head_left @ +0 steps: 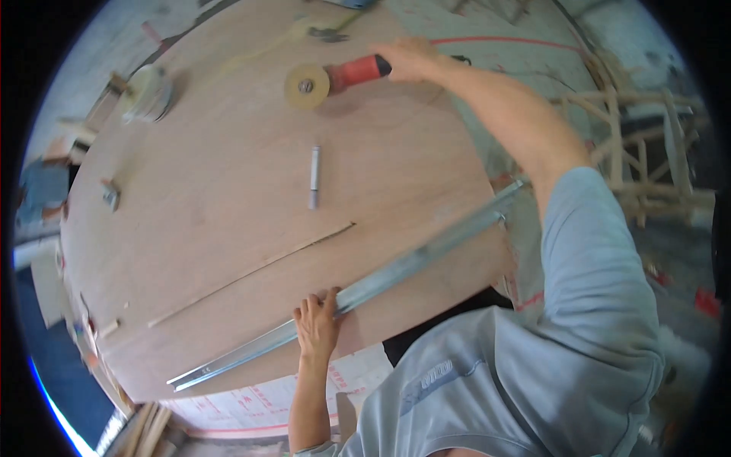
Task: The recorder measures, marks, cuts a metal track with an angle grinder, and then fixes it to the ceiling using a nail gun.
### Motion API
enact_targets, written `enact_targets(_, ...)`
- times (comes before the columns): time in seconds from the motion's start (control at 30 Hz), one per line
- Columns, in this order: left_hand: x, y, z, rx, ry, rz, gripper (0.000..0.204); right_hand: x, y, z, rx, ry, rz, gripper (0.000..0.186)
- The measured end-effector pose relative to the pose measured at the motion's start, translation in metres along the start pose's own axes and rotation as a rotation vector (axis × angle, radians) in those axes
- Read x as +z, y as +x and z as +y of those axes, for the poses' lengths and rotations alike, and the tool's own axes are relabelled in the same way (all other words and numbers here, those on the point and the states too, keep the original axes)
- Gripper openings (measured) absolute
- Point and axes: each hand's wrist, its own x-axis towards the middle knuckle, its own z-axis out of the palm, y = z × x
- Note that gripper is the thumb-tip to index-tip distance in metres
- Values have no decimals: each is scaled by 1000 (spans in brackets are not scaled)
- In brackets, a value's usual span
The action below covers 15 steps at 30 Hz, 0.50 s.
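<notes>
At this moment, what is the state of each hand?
Left hand: closed over the metal channel, holding it.
Right hand: closed, holding the red angle grinder.

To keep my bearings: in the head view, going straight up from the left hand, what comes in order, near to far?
Left hand, thin strip, marker, grinder, small dark object.

The long, silvery, straight channel (392,276) at lower centre is smooth, shiny metal; the broad, pale-brown worktop (228,167) looks like matt wood. The red-and-black, cylindrical grinder body (356,72) at upper centre appears plastic.
</notes>
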Motion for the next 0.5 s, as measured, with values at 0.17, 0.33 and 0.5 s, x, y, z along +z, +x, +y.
enact_targets(0.17,2,5,4,-4,45,-31,60,-62,-179,93,331,91,131,49)
enact_targets(0.33,-20,9,50,199,-22,108,59,-105,-378,106,669,555,229,56)
enact_targets(0.5,-10,50,195,546,-783,-158,45,-100,-509,56,851,1661,296,62)
